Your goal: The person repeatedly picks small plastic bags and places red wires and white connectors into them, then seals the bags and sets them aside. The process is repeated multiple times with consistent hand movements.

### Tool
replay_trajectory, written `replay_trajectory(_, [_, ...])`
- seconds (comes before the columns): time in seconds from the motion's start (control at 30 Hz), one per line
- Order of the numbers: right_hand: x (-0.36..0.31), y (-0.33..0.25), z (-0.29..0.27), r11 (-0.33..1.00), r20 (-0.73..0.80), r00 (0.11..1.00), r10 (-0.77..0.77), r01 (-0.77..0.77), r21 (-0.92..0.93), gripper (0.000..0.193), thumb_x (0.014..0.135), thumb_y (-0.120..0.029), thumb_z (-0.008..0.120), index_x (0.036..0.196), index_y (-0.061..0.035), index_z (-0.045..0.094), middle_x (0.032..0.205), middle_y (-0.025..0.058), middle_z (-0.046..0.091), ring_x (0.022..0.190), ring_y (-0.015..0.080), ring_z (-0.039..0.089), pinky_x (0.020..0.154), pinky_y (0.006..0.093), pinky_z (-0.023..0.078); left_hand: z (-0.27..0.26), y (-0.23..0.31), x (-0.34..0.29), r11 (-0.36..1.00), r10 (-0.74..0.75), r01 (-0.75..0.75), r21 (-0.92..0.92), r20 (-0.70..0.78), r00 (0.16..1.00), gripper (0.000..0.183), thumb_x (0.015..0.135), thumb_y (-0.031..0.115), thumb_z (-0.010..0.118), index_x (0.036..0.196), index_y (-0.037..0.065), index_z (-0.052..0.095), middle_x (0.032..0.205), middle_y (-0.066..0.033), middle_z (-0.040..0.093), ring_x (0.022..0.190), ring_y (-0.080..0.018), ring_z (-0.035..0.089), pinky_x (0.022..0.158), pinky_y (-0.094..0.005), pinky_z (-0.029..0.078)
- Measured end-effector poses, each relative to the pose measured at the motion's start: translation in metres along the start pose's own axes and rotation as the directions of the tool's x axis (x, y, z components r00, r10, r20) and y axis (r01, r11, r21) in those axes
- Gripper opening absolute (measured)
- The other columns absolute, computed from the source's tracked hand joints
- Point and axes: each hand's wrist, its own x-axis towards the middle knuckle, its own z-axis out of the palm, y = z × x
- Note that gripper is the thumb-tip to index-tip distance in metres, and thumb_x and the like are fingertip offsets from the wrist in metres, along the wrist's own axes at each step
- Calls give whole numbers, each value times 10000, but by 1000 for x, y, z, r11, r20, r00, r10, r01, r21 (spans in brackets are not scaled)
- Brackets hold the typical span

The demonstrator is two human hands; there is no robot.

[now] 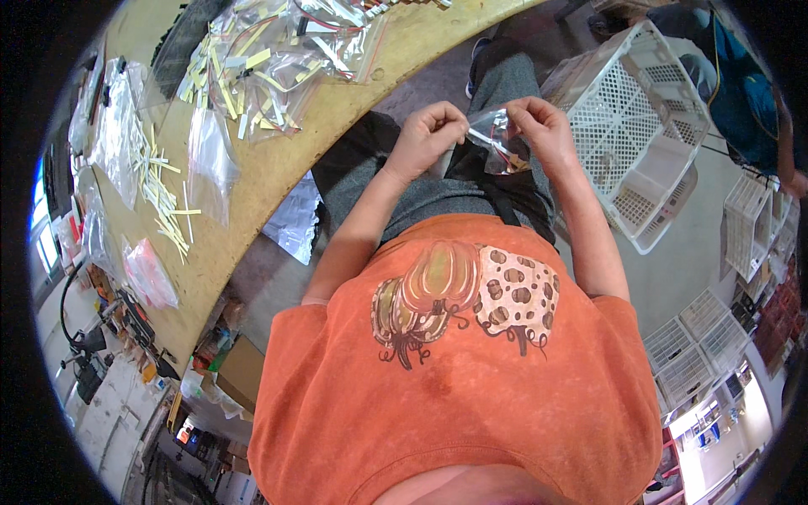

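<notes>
Fisheye view under bright, diffuse light, darkening to black around its circular rim. The edge of the bench (273,166) at left bows into an arc. Clear bags (210,156) on it carry pale glare, as does the held plastic bag (491,145). A glowing opening (715,459) at near right appears overexposed.

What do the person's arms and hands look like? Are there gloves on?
No gloves! The left hand and right hand are bare, and I see no watch or bracelet. The forearms are bare too. Short, loose orange sleeves cover the upper arms, matching the orange shirt.
</notes>
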Motion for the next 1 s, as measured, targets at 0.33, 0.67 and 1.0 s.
replay_trajectory(0.33, [0, 2, 7, 967, -180, 981, 75, -27, 253, 177, 977, -166, 707, 1016, 4, 737, 867, 32, 718, 722, 92, 632, 679, 245, 495, 21, -16, 0, 947, -144, 183, -264, 161, 976, 216, 1016, 181, 661, 1160, 23, 687, 1037, -53, 743, 946, -123, 708, 885, -284, 571])
replay_trajectory(0.67, [-2, 11, 0, 929, -195, 969, 150, -71, 362, 285, 1003, -201, 670, 1183, 21, 667, 1011, 88, 737, 888, 138, 690, 776, 261, 526, 15, -8, -7, 940, -162, 179, -292, 83, 983, 176, 1027, 160, 642, 1109, 11, 689, 1000, -83, 756, 891, -127, 719, 843, -260, 582])
replay_trajectory(1.0, [-23, 5, 30, 740, 279, 947, 163, -304, 600, 389, 1061, -251, 571, 1331, 28, 603, 1286, 147, 682, 1154, 232, 660, 1045, 422, 508, 10, 0, -17, 927, 13, 19, -374, 83, 996, 147, 1033, 167, 641, 1080, 33, 679, 991, -84, 756, 859, -123, 719, 830, -256, 582])
